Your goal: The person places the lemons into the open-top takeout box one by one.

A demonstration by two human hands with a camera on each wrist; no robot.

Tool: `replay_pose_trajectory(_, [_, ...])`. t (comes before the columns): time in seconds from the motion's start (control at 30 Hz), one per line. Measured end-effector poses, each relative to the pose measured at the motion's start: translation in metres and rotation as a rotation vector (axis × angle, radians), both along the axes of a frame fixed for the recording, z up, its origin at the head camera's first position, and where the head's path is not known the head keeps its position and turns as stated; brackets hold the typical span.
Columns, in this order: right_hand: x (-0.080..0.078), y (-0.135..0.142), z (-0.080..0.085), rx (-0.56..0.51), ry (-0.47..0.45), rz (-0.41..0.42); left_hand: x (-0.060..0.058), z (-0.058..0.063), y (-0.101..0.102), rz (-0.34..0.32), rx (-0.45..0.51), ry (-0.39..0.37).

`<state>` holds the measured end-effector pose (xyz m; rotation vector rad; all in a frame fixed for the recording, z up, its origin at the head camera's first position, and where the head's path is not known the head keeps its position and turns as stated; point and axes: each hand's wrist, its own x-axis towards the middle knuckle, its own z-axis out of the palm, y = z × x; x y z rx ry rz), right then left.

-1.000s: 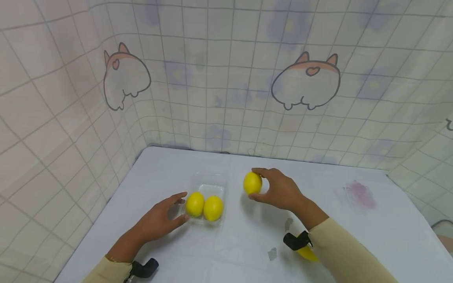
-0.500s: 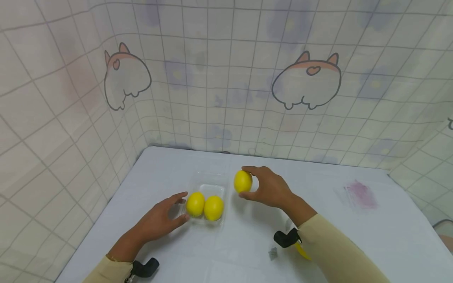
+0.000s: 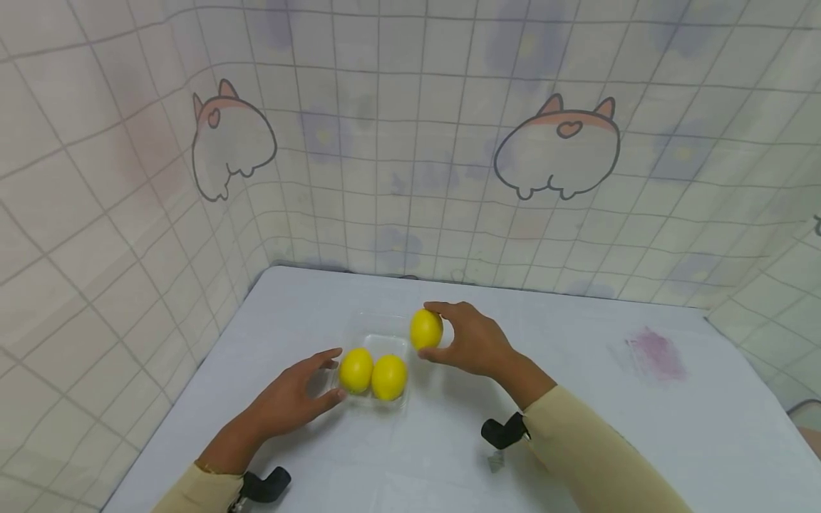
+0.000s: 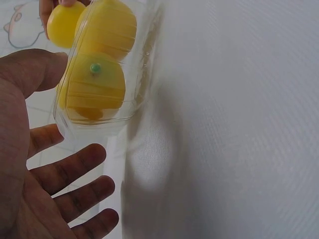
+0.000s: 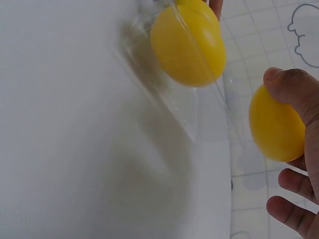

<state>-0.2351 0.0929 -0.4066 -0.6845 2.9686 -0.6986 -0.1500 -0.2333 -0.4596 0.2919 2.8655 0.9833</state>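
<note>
Lemon (image 3: 426, 330) pinched by right hand (image 3: 471, 342) has moved left, close to the clear box (image 3: 385, 345) but not yet among its two lemons (image 3: 388, 377), where left hand (image 3: 295, 392) spreads wide.

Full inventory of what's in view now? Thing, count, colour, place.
Loose fruits: 2, yellow, side by side in container
Held fruit: 1, yellow, right hand, near container
Container: 1, clear, on table, between hands
Table: 1, white, below everything
Wall covering: white with grey grid, behind table
Printed animals: 2 in full, white and orange, on covering
Stain: 1, pink, table's right
Patch: 1, grey, near right wrist
Wrist devices: 2, black, one per wrist
Sleeves: 2, beige, forearms
Left hand: 1, bare, beside container
Right hand: 1, bare, gripping fruit
</note>
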Motion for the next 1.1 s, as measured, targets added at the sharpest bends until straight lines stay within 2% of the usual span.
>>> replay_pose_trajectory(0.33, [-0.002,-0.013,-0.003,-0.014,-0.012,-0.003,0.0,-0.003,-0.001,-0.008,0.0,0.01])
replay_pose_trajectory(0.73, [-0.005,-0.03,-0.006,-0.014,-0.008,0.028,0.0,-0.002,-0.001,0.019,-0.011,-0.011])
replay_pose_trajectory(1.1, [-0.008,-0.044,-0.008,-0.026,-0.014,0.057,0.0,-0.001,0.0,0.012,-0.015,-0.013])
